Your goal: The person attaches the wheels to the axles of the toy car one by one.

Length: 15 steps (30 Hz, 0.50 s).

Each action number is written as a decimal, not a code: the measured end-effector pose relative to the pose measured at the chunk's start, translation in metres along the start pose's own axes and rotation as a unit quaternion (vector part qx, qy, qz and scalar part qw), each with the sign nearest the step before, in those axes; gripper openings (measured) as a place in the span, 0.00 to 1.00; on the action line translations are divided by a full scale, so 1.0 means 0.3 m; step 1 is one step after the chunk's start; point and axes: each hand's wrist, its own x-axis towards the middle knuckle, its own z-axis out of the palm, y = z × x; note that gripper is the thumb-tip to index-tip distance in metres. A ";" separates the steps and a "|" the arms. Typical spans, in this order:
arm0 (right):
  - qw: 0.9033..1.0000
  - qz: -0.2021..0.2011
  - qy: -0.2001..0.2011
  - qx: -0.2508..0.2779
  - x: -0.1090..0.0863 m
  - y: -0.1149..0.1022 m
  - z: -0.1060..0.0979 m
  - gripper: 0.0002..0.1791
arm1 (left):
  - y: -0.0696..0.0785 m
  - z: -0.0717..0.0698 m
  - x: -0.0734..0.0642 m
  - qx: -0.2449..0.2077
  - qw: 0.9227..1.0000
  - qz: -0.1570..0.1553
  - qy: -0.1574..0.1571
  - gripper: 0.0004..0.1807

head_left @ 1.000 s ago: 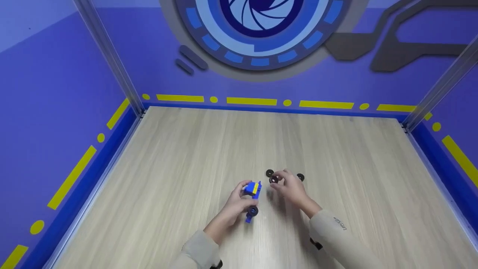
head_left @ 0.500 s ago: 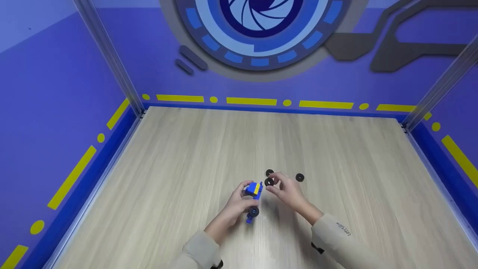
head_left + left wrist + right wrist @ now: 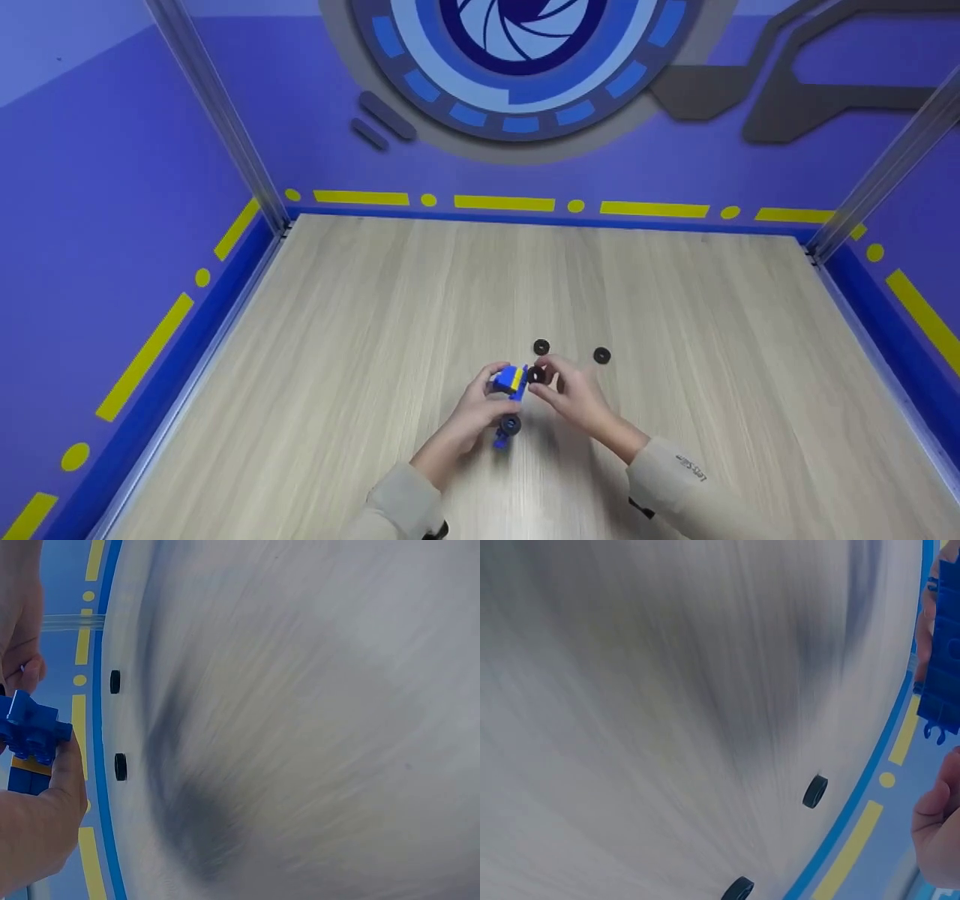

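My left hand (image 3: 474, 412) grips a blue toy vehicle (image 3: 507, 379) with a yellow stripe, held above the table. A black wheel (image 3: 510, 425) sits on its near end. From the right, my right hand (image 3: 583, 399) pinches another black wheel (image 3: 535, 374) between thumb and fingers, close beside the far end of the toy. Whether that wheel touches the toy I cannot tell. The right wrist view shows the blue underside (image 3: 945, 652) of the toy with small clips on its edge; the right fingers hide the pinched wheel there.
Two loose black wheels lie on the wooden table (image 3: 375, 315) beyond the hands, one wheel (image 3: 541, 347) straight ahead and one wheel (image 3: 601, 355) further right. Blue-purple panels (image 3: 517, 176) with yellow marks wall in the back and sides.
My right hand has moved left and nearer with the pinched wheel, bringing it up to the toy's far end. My left hand has hardly shifted.
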 end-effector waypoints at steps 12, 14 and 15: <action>0.999 -0.035 0.008 -0.033 -0.013 -0.018 0.013 0.14 | -0.001 -0.004 0.000 0.003 1.000 0.005 -0.007 0.39; 0.998 -0.037 0.009 -0.040 -0.015 -0.020 0.015 0.15 | -0.001 -0.003 -0.001 -0.004 1.000 0.008 -0.012 0.39; 0.998 -0.039 0.010 -0.043 -0.016 -0.021 0.017 0.15 | -0.001 -0.003 -0.001 -0.007 1.000 0.008 -0.014 0.39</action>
